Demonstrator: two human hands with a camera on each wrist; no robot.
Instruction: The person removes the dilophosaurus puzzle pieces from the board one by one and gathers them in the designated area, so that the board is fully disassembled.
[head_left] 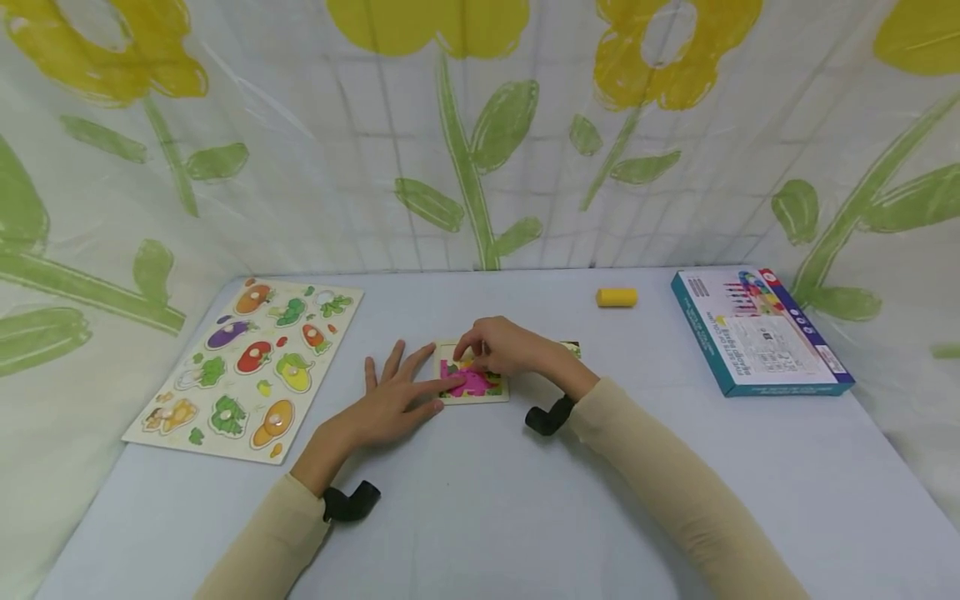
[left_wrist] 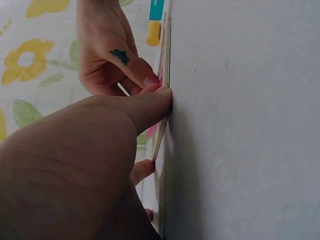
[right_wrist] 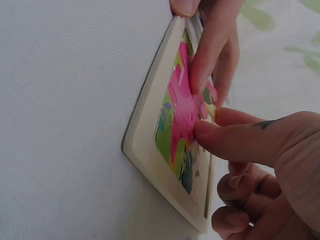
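A small jigsaw puzzle (head_left: 474, 390) in a pale wooden frame lies on the table, its picture bright pink and green. My left hand (head_left: 390, 404) is spread at its left side. The left index finger presses on the pink picture and the thumb rests at the frame's near edge. Over the far part of the puzzle, my right hand (head_left: 510, 346) pinches a small puzzle piece (right_wrist: 211, 95) between thumb and index finger. That pink and green piece stands tilted above the picture, partly covered by fingers. The right hand's other fingers are curled.
A vegetable peg-puzzle board (head_left: 307, 300) lies on the left. Toward the back right are a yellow cylinder (head_left: 617, 297) and a flat teal-edged box (head_left: 780, 350). Behind my right wrist, another printed piece or board (head_left: 573, 348) shows only its corner.
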